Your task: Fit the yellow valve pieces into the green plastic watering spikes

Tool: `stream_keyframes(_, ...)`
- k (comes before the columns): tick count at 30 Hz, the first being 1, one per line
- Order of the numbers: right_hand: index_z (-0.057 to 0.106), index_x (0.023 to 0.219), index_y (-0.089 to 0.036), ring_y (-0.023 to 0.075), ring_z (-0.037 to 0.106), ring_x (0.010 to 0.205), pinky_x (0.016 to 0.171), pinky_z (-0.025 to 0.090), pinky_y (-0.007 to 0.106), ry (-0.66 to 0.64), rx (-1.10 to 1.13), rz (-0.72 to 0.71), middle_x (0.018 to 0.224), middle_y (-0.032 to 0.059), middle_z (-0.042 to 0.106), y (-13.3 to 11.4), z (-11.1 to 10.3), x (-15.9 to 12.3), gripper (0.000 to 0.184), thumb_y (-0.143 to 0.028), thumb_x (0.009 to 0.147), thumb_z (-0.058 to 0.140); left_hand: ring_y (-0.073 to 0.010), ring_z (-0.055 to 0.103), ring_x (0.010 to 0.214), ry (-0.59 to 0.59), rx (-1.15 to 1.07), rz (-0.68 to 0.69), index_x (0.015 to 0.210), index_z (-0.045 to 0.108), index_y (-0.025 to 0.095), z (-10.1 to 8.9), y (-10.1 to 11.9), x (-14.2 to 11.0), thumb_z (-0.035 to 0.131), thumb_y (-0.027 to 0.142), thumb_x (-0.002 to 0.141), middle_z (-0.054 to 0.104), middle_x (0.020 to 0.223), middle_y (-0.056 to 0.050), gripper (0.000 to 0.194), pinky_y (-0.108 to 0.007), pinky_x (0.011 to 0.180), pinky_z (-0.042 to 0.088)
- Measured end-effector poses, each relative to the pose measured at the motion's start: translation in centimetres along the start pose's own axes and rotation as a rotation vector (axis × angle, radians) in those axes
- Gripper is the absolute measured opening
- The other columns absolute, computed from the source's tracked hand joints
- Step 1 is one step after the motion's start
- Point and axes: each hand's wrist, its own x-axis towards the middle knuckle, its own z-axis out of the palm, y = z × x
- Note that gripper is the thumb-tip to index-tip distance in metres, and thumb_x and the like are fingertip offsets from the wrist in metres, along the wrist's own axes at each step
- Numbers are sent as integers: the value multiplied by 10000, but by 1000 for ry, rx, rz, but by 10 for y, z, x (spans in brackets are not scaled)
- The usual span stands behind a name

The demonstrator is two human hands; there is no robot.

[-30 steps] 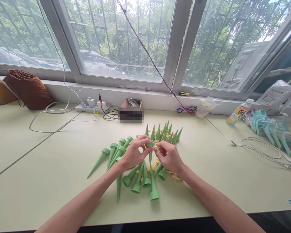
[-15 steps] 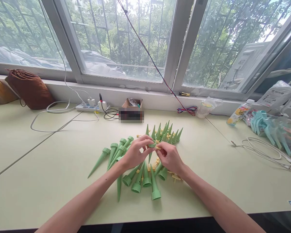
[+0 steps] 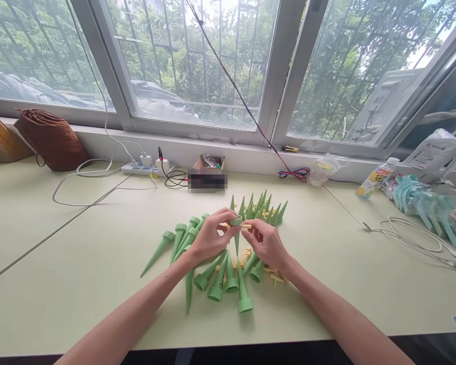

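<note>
As left hand (image 3: 212, 233) pinches a green spike (image 3: 237, 243), wide-collared, tapering point-down, right hand (image 3: 268, 244) pinches yellow peg (image 3: 247, 226)

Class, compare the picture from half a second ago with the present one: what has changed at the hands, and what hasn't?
The green cone in the left hand has swung from leaning to nearly upright. The yellow piece in the right hand has risen slightly. Nothing was visibly picked up or released. Both hands keep their holds; the loose cones look much the same.
</note>
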Motion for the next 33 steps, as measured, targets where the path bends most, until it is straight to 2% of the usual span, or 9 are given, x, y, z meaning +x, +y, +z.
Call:
stream_keyframes(2, 633, 1022, -167, 116, 444, 582, 569, 372, 255, -7, 7, -9, 771, 13, 593, 0, 0, 0, 241, -355, 994, 485, -116, 543, 747, -1, -67, -38, 873, 622, 165, 0, -2, 0, 639, 322, 889, 556, 936, -38, 159, -207, 567, 547)
stream_keyframes(7, 532, 758, -184, 123, 420, 598, 577, 342, 258, 0, 18, -40, 693, -4, 495, 6, 1, 0, 365, -361, 1035, 373, -100, 508, 657, -15, -221, -127, 948, 628, 159, 1, -7, 0, 649, 363, 883, 535, 902, -30, 216, -217, 477, 524)
stream_keyframes(11, 540, 776, -181, 122, 416, 594, 577, 337, 254, 16, 32, -33, 675, -12, 476, 8, 3, -2, 358, -362, 1036, 373, -101, 515, 661, -40, -215, -134, 933, 638, 155, 1, -6, -1, 667, 356, 870, 537, 877, -24, 213, -212, 491, 518)
stream_keyframes(20, 607, 771, -161, 111, 380, 541, 539, 311, 250, 39, 80, 49, 600, -27, 449, 7, 6, -2, 398, -396, 1021, 405, -101, 563, 733, 4, -44, 1, 870, 659, 159, 4, -5, 0, 669, 312, 875, 598, 946, -42, 154, -185, 566, 532)
stream_keyframes(26, 615, 752, -162, 108, 354, 513, 517, 302, 255, 35, 117, 97, 566, -34, 422, 6, 5, -3, 430, -439, 1010, 410, -91, 574, 710, 60, 124, 230, 891, 667, 162, 7, -10, -2, 652, 228, 893, 625, 946, -51, 68, -183, 555, 516)
stream_keyframes(33, 612, 714, -163, 114, 378, 516, 519, 321, 260, 23, 171, 125, 561, -26, 426, 6, 4, -2, 466, -467, 1002, 409, -76, 566, 626, 107, 271, 372, 869, 659, 157, 8, -12, -4, 631, 199, 904, 636, 977, -72, 61, -203, 522, 502)
